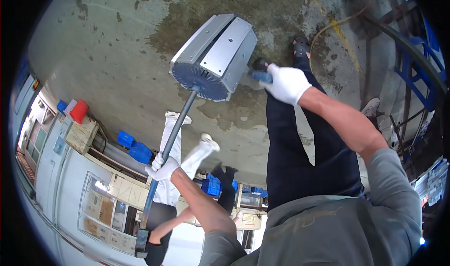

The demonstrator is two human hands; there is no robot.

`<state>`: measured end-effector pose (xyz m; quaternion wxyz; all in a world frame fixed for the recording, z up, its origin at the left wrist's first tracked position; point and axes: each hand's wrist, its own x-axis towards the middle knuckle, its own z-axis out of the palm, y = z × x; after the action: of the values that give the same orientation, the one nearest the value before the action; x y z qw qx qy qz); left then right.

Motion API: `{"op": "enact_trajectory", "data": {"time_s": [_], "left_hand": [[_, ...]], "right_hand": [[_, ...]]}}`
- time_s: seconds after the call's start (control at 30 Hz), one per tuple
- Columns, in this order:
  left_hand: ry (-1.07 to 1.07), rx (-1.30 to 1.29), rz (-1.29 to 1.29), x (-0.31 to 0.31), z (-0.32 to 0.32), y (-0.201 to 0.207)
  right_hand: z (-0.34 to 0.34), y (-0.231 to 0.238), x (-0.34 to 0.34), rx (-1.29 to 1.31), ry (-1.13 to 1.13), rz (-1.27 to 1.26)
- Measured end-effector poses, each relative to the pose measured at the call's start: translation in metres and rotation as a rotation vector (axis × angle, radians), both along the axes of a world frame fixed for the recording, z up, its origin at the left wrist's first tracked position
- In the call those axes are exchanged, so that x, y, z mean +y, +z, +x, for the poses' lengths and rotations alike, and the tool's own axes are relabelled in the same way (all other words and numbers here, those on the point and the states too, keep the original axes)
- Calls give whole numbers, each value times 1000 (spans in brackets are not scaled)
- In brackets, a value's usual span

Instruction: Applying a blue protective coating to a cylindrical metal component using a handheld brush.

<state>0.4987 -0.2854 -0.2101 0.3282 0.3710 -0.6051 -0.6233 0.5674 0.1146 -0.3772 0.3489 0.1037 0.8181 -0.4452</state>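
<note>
My left hand (164,168), in a white glove, is closed round a long metal shaft (180,121). That shaft runs up into the dark, finned end of a many-sided drum (206,81), which has silver plates (228,45) along its sides. My right hand (288,84), also gloved in white, is closed on a short blue object (260,76) just right of the drum. Motion smears this object, so its kind does not show. At the lower end of the shaft sits a dark square block (141,243), with another person's hand (154,238) beside it.
A person in white trousers (171,137) is close beyond the shaft. Blue bins (139,152) and a red container (79,111) are along the left side. Wet patches mark the concrete floor (122,64). A hose (340,21) and a blue frame (418,69) lie to the right.
</note>
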Motion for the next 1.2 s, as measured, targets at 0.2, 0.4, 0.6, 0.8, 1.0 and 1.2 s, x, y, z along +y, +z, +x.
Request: {"op": "enact_trajectory", "data": {"time_s": [0.2,0.4,0.6,0.8,1.0,1.2], "left_hand": [[3,11,81,-4,0,-2],[41,-1,104,2,0,7],[32,2,74,8,-2,9],[27,16,79,17,-8,6],[0,13,81,6,-3,8],[28,22,52,2,-5,4]], "right_hand": [[10,-18,0,3,-31,26],[-5,2,0,37,15,-29],[-39,-39,-10,7,-8,-28],[-51,-141,7,-122,-134,158],[-64,-143,14,-234,-161,127],[-59,-143,22,-270,-195,110]]}}
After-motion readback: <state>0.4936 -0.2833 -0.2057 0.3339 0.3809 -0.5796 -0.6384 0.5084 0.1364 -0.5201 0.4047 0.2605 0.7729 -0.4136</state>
